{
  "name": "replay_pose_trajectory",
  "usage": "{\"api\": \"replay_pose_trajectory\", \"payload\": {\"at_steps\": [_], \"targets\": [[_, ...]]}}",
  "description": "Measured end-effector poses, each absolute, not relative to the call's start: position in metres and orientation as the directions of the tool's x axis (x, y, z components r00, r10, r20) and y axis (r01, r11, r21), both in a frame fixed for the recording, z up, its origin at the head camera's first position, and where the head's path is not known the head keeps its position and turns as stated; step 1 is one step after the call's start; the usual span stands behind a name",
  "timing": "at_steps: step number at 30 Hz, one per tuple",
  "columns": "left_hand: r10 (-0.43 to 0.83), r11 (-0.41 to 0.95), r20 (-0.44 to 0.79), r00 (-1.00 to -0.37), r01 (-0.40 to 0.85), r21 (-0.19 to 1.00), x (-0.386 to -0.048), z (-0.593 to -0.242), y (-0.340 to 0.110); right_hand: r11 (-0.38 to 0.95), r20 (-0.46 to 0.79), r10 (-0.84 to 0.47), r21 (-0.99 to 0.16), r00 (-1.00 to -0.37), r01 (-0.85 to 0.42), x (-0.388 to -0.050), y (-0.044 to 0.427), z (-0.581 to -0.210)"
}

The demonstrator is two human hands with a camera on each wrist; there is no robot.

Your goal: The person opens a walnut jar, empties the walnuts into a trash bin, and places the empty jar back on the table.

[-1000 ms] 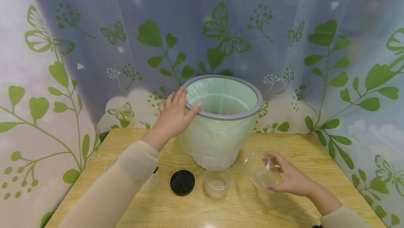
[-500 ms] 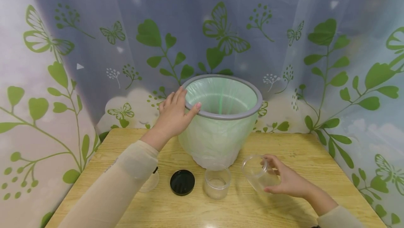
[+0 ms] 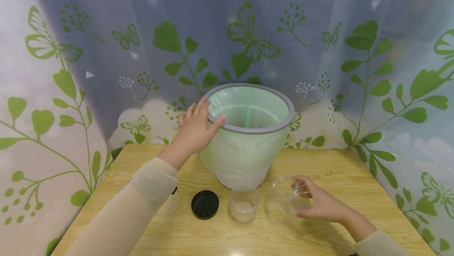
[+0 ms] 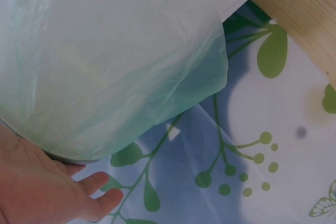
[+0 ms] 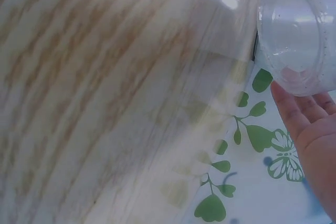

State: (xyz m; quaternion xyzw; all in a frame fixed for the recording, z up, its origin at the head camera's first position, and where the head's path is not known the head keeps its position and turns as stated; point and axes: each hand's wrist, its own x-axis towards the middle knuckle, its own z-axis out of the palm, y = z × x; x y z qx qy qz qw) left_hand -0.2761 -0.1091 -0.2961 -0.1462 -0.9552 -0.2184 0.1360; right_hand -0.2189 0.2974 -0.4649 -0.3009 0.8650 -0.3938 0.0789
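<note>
A trash bin (image 3: 244,153) with a grey rim and a pale green liner bag stands on the table. My left hand (image 3: 195,128) rests against the left side of its rim, with the fingers fairly straight; in the left wrist view the hand (image 4: 47,187) lies beside the bag (image 4: 115,66), fingertips in the air. With thumb and fingers, my right hand (image 3: 319,201) holds a clear plastic jar (image 3: 289,197) by its side, tilted, mouth toward the bin. The right wrist view shows the jar's round end (image 5: 294,35) above the fingers.
Another clear jar (image 3: 244,204) stands upright in front of the bin. Left of it lies a round black lid (image 3: 205,205). A further clear round thing (image 3: 169,204) is partly hidden by the left sleeve. A patterned curtain (image 3: 305,63) surrounds the wooden table (image 3: 319,161).
My right hand has moved slightly left and down with the clear jar. The left hand stays against the bin's rim, and the bin, lid and standing jar have not moved.
</note>
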Motion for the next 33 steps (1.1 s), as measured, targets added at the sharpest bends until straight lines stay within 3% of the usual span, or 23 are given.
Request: {"api": "replay_pose_trajectory", "payload": {"at_steps": [33], "targets": [[0.215,0.865,0.313,-0.925,0.33,0.379,-0.275,-0.293,-0.109,0.441,0.048,-0.613,-0.808,-0.789,-0.392,-0.223,0.303,-0.476]]}}
